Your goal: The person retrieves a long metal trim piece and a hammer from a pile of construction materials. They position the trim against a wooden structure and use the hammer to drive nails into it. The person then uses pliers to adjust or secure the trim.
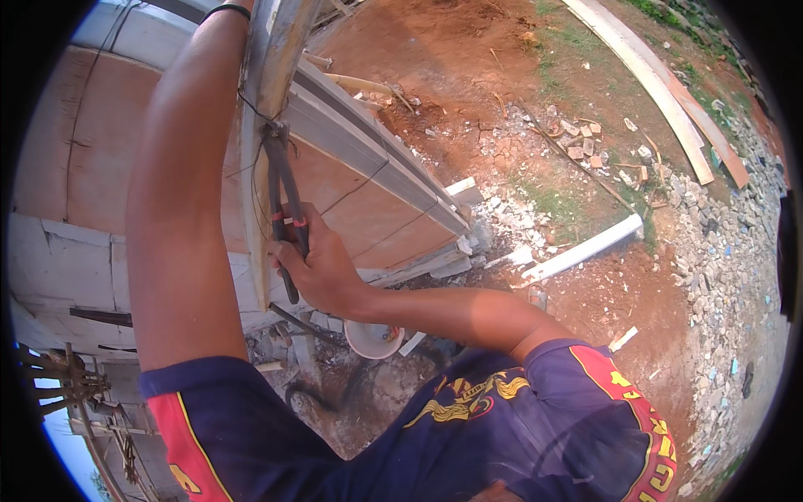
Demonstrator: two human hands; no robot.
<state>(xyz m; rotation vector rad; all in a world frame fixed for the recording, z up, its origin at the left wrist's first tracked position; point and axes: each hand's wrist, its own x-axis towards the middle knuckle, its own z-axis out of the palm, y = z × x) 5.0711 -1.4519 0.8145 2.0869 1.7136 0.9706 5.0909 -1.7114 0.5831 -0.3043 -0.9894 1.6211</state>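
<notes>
My right hand [322, 261] is closed around the long dark handles of a pair of pincers [288, 188], which have pinkish-red bands. The pincers stand nearly upright, jaws at the top. Those jaws sit at a thin tie wire [248, 102] by an upright wooden post [256, 188]; whether they grip it I cannot tell. Up along the left side of the post reaches my left arm [184, 184], with a dark band at the wrist. My left hand is beyond the upper edge of the picture.
Behind the post are reddish-brown panels [401, 230] with long grey beams [360, 125]. Below my right forearm stands a white bucket [374, 341]. A white pipe [585, 249], broken bricks [585, 146], long planks [644, 71] and stone rubble [711, 276] lie on the reddish ground.
</notes>
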